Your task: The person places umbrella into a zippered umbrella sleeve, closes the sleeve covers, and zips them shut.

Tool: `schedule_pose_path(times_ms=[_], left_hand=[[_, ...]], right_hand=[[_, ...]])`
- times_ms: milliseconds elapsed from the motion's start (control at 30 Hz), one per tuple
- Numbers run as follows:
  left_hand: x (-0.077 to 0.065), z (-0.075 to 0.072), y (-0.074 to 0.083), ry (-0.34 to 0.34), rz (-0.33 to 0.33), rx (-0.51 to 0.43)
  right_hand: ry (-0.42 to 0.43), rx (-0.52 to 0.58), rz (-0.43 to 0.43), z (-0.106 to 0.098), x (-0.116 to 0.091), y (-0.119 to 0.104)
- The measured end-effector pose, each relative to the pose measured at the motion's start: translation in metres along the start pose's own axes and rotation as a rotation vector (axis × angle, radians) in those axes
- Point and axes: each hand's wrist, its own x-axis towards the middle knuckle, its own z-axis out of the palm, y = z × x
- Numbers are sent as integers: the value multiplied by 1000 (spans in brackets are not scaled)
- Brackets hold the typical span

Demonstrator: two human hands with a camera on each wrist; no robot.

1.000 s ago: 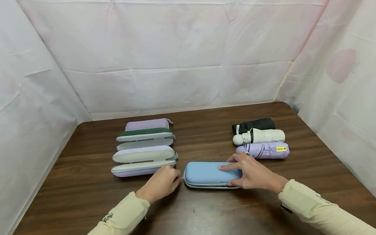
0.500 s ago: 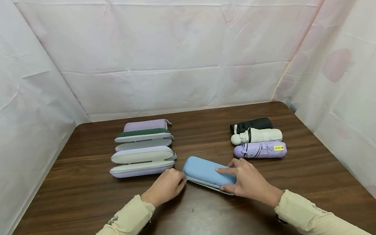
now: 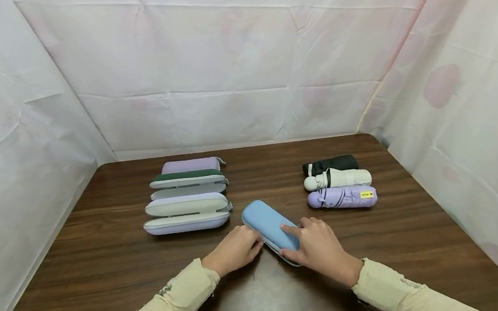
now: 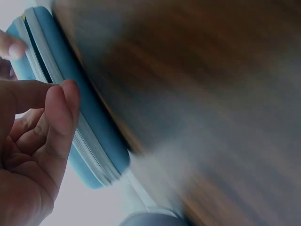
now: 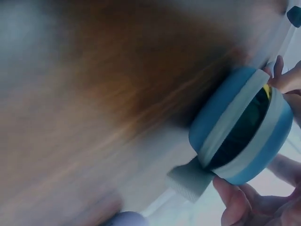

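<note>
A light blue zippered hard case (image 3: 266, 223) lies at a slant on the table, between my two hands. At its front seam my left hand (image 3: 237, 248) pinches the zipper pull, which the fingertips mostly hide. In the left wrist view the grey zipper (image 4: 91, 148) is joined on one side of these fingers and parted on the other. My right hand (image 3: 321, 250) grips the case's right end, thumb at the front and fingers over the top. Through the gap at that end, the right wrist view shows dark contents (image 5: 244, 122) and a grey fabric tab (image 5: 190, 179).
At the left lie a closed purple case (image 3: 189, 165), an open green case (image 3: 186, 176) and an open lavender case (image 3: 188, 223). To the right are three folded umbrellas: black (image 3: 336, 164), white (image 3: 344, 178) and lavender (image 3: 343, 198). Pale cloth walls (image 3: 227, 113) border the table.
The blue case has turned clockwise, its right end swinging toward me. My left hand has moved right along the seam from the left end, and my right hand has come nearer with the case.
</note>
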Motion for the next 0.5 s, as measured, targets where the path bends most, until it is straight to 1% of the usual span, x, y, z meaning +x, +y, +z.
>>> schedule_pose_path(times_ms=[100, 167, 233, 300, 367, 433, 500], left_hand=[[2, 1, 4, -21, 17, -19], [1, 1, 4, -31, 15, -22], [-1, 0, 3, -38, 5, -18], [-2, -2, 2, -47, -8, -12], [-4, -3, 0, -57, -20, -13], [-5, -4, -1, -67, -28, -20], [-6, -5, -1, -78, -32, -27]], right_hand=[[-25, -49, -43, -3, 4, -4], [-79, -15, -72, -8, 10, -2], [-146, 23, -133, -15, 20, 4], [-229, 11, -238, -21, 33, 14], [-301, -37, -384, -24, 45, 22], [-343, -124, -564, -23, 55, 26], [-371, -172, -702, -21, 61, 26]])
